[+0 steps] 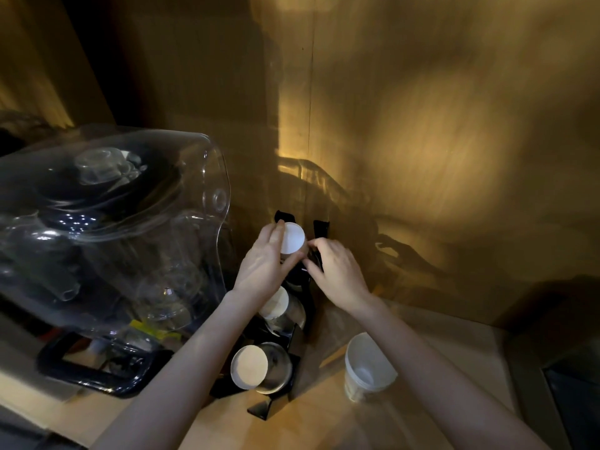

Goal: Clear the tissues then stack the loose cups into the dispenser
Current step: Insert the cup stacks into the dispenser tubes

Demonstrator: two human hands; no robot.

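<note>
Brown wall [422, 92] lit by warm, patchy glow; shadows cast low across it. Pale wooden surface [324, 423] below; dark corner seen upper left.

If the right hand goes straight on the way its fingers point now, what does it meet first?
The right hand points up and left, toward the top of the black cup dispenser. Its fingertips already look to be at the white cup that the left hand holds there, so likely that cup first; depth is unclear.

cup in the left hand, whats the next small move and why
Probably ease the white cup down into the black dispenser: the left hand holds it bottom-up at the top slot while the right hand steadies the frame.
</note>
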